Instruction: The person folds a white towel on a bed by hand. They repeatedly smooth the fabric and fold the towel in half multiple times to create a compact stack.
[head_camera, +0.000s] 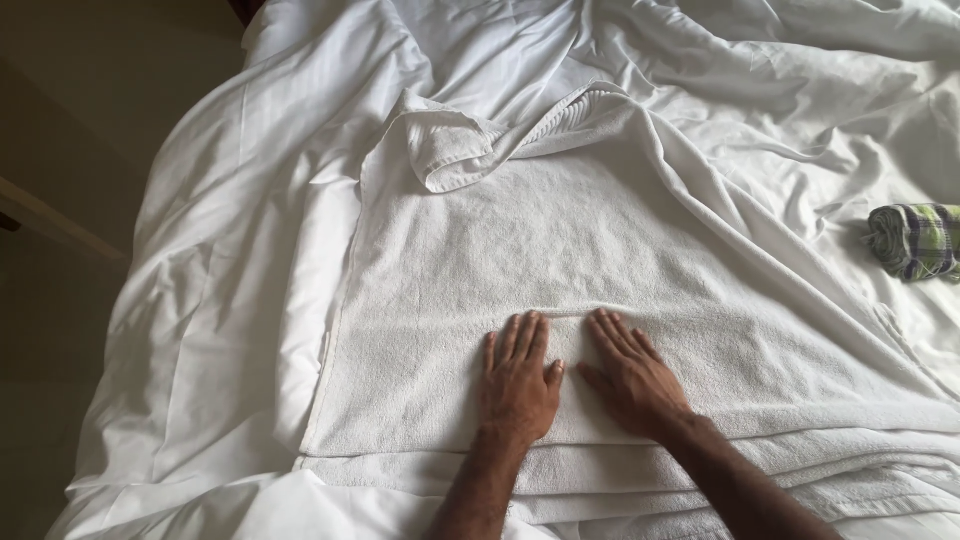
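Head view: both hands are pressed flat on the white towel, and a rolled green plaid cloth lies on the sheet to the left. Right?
Not quite. In the head view the green plaid cloth lies to the right, not the left. The left hand and right hand do rest flat on the white towel.

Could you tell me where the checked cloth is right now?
The checked cloth lies rolled at the right edge of the head view, on the sheet, right of the towel.

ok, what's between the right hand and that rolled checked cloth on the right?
In the head view, between the right hand and the checked cloth lie only the white towel and rumpled white sheet.
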